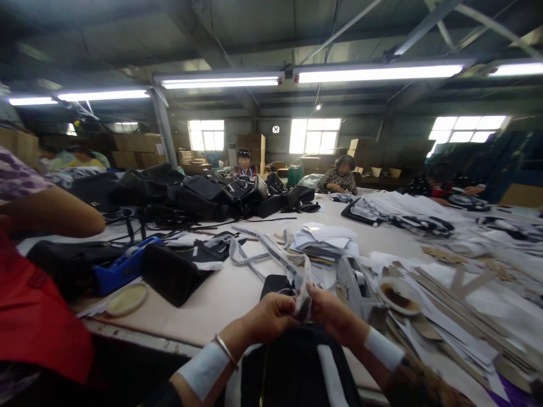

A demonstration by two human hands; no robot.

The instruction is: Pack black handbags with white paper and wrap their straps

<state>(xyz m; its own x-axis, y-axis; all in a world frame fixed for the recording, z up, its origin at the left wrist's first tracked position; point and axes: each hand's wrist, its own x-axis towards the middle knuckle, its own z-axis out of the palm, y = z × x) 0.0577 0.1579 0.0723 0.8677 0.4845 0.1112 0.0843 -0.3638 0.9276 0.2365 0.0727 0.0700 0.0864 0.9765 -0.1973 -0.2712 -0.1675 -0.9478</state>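
White strip: stood nearly upright between the two hands, above the black bag (292, 353) at the front edge of the worktop (237, 305); its name fits the white strip (304, 285) only loosely, since blur hid its material.
Left hand (274, 316): closed, thumb and fingers pinched at the strip's lower part.
Right hand (331, 311): closed too, fingertips gripping the strip's other side.
Step in hand: seemed to be close fingerwork on the strip — peeling, folding or pressing, I could not tell which.
Black bag: lay below the hands, a pale band (333, 373) running down its right part.
Next move: appeared to call for a steady pinch on both sides — and a clear view of the strip's edge.
Nearby right: a grey tape dispenser (351, 285) and a dish of brown stuff (401, 296) stood on the worktop.
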